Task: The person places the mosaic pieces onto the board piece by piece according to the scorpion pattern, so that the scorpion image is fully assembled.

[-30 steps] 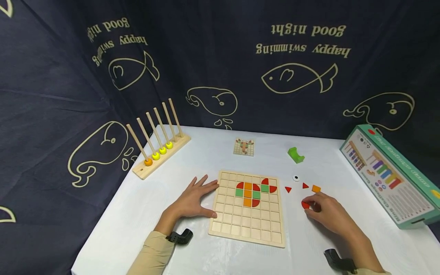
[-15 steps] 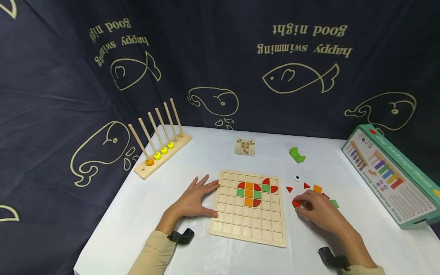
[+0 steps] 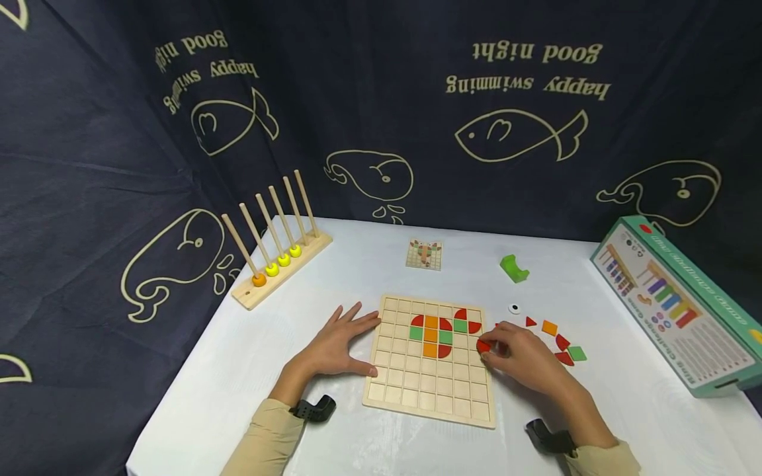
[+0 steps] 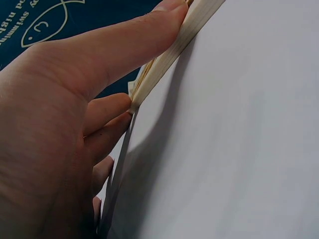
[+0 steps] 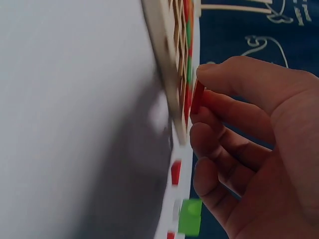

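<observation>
Standing along the left edge of the white table (image 3: 250, 350), up by its far left corner, a peg stand (image 3: 282, 270) carries one orange bead (image 3: 258, 280) and three yellow beads (image 3: 284, 260) on its six pegs. Next comes the person's left hand (image 3: 336, 347), fingers well spread, thumb and fingertips touching the left edge of the grid board (image 3: 428, 400) without curling round it. On the board's far half I see a column of three orange squares (image 3: 431, 335), with green squares (image 3: 445, 337) and red quarter-rounds (image 3: 444, 351) about it, some reaching toward the far right corner. Beyond the board, near the table's far edge, lies a small pattern card (image 3: 424, 254). Over the board's right edge, the right hand (image 3: 526, 360) pinches a red piece (image 3: 483, 346) between thumb and fingertip, the grip just as wide as the piece is thin. Past that hand are a green block (image 3: 514, 269), a white disc (image 3: 514, 308) with a black dot, a red triangle (image 3: 530, 322), an orange tile (image 3: 550, 327) and a green tile (image 3: 577, 354). A long green box (image 3: 673, 304) lines the table's right edge.
</observation>
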Demonstrator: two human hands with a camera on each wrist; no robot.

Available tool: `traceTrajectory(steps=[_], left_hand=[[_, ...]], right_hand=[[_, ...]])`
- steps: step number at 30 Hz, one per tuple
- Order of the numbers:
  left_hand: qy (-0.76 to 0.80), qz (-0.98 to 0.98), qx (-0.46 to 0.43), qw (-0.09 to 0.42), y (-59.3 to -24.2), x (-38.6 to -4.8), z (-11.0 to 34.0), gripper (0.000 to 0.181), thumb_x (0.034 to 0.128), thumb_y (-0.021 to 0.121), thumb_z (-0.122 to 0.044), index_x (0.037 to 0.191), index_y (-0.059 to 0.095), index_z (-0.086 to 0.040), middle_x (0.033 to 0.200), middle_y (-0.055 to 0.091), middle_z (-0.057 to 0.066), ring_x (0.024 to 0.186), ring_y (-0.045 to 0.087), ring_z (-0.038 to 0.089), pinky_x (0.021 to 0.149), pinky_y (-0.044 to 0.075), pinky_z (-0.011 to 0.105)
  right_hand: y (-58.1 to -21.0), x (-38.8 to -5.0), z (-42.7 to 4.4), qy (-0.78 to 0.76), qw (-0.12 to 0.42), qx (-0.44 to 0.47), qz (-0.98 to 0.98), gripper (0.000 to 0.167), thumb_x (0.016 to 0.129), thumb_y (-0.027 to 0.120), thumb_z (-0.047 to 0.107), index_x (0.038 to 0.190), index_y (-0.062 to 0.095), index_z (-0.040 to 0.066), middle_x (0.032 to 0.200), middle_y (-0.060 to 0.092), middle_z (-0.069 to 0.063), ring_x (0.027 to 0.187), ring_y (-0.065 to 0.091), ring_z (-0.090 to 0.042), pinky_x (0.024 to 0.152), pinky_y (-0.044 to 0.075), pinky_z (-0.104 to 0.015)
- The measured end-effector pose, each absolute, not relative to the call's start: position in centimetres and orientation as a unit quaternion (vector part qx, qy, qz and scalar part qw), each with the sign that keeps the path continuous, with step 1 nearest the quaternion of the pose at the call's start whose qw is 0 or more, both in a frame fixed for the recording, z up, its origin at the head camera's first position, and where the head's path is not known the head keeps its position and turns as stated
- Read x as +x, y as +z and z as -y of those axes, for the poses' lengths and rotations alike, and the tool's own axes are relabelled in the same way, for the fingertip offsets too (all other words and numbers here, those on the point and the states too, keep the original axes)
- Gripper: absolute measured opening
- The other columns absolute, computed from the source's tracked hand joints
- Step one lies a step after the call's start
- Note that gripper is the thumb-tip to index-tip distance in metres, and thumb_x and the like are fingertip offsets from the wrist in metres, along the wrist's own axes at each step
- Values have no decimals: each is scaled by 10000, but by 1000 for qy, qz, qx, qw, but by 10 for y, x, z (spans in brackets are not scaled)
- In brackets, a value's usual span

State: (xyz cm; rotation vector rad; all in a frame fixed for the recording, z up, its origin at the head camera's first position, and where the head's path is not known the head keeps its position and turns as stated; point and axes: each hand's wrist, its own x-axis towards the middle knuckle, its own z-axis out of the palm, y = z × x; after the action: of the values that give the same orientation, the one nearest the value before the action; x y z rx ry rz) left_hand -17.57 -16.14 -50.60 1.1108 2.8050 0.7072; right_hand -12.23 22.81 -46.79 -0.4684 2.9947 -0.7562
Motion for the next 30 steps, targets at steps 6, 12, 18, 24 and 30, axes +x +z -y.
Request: traceTrajectory(steps=[6, 12, 18, 24, 30], left_hand=[[228, -906, 355, 30, -507, -174, 161, 1039, 654, 664, -770, 1477, 413, -188, 1528, 332, -57, 1442, 132, 301, 1146, 36, 534], [228, -906, 355, 29, -505, -174, 162, 1039, 660, 675, -756, 1481, 405, -178, 1529, 329, -50, 1442, 133, 300, 1148, 29, 520], [228, -903, 362, 22, -506, -176, 162, 1041, 659, 664, -766, 1479, 410, -178, 1527, 339, -39, 1440, 138, 309, 1144, 37, 537], [227, -905, 359, 24, -507, -176, 162, 1039, 655, 663, -772, 1482, 406, -198, 1531, 326, -62, 1444, 128, 293, 1148, 24, 521], [230, -904, 359, 23, -507, -176, 162, 1032, 663, 656, -772, 1479, 411, -190, 1531, 329, -60, 1443, 133, 299, 1146, 32, 530]], right_hand=[[-466, -129, -203, -248, 17, -177, -952, 275, 817, 767, 253, 1068, 736, 146, 867, 553, 88, 744, 495, -97, 612, 439, -252], [-462, -135, -179, -244, 7, -211, -947, 286, 825, 756, 280, 1086, 732, 166, 890, 560, 79, 729, 499, -92, 624, 435, -257], [-462, -141, -159, -225, -6, -252, -941, 242, 836, 732, 295, 1053, 738, 190, 906, 561, 102, 739, 507, -74, 677, 468, -271], [-462, -145, -142, -230, -2, -274, -934, 212, 844, 721, 282, 1035, 748, 192, 908, 563, 131, 735, 524, -57, 666, 469, -229], [-462, -147, -127, -212, -1, -304, -929, 189, 844, 718, 259, 1016, 750, 187, 864, 544, 118, 697, 487, -50, 627, 449, -216]])
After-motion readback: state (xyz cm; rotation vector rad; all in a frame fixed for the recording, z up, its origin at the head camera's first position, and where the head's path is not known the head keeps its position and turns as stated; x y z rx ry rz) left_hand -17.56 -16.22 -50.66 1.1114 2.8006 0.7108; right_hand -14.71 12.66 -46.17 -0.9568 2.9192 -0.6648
